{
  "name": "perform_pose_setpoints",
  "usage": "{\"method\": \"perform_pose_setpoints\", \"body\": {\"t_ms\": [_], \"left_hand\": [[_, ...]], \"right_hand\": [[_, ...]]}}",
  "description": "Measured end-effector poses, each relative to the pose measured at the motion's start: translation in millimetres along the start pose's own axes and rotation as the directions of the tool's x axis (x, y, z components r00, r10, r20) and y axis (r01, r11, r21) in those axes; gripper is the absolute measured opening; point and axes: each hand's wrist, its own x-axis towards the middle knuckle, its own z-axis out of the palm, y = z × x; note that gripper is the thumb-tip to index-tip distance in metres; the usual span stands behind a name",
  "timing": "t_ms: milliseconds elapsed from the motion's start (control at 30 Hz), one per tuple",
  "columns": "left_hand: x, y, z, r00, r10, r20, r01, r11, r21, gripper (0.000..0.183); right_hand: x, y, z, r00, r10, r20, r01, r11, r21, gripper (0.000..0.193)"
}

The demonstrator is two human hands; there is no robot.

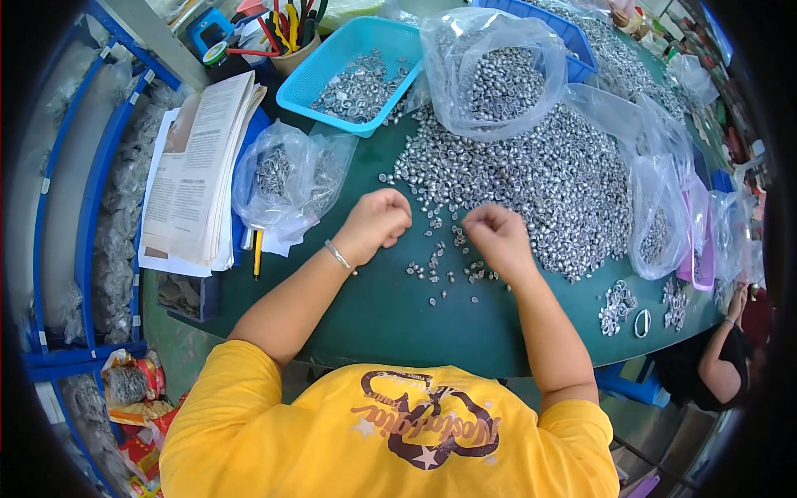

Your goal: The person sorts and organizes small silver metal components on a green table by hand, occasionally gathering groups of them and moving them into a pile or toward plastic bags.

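My left hand (380, 226) is curled closed above the green table, a silver bracelet (338, 254) round its wrist. My right hand (500, 241) is pinched closed at the near edge of a wide heap of small silver metal pieces (540, 183). Whatever either hand has between its fingers is hidden or too small to make out. Between and below the hands lie several loose metal pieces (432, 262), apart from the heap. A clear plastic bag (498, 75) full of similar pieces stands open at the heap's far side.
A turquoise basket (290, 93) holds flat metal parts. Left of it are a small clear bag (257, 187), a stack of papers (195, 178) and a yellow pen (257, 256). Small metal clusters (617, 307) lie right. Another person's arm (721, 353) shows at the right edge.
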Motion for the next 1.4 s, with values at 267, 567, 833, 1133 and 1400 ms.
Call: {"method": "perform_pose_setpoints", "body": {"t_ms": [267,567,833,1133,1400], "left_hand": [[1.3,-24.6,16.5,0.824,0.513,0.239,-0.387,0.202,0.900,0.012],[12.7,-8.9,10.8,0.850,0.525,0.047,-0.285,0.382,0.879,0.008],[16.0,-21.5,20.2,0.732,0.612,0.300,-0.382,0.003,0.924,0.006],[20.0,-4.8,6.6,0.954,0.275,-0.120,-0.240,0.940,0.242,0.009],[24.1,-17.4,15.3,0.714,0.659,0.235,-0.305,-0.009,0.952,0.016]], "right_hand": [[5.9,1.7,24.0,0.926,-0.368,0.089,0.366,0.810,-0.458,0.009],[14.8,9.5,23.6,0.854,-0.494,0.161,0.500,0.698,-0.512,0.012],[22.9,0.0,-2.8,0.983,0.119,0.136,-0.165,0.903,0.398,0.012],[26.8,7.0,20.3,0.847,-0.466,0.256,0.497,0.526,-0.690,0.011],[28.8,-6.9,7.4,0.987,0.038,0.158,-0.076,0.967,0.242,0.011]]}}
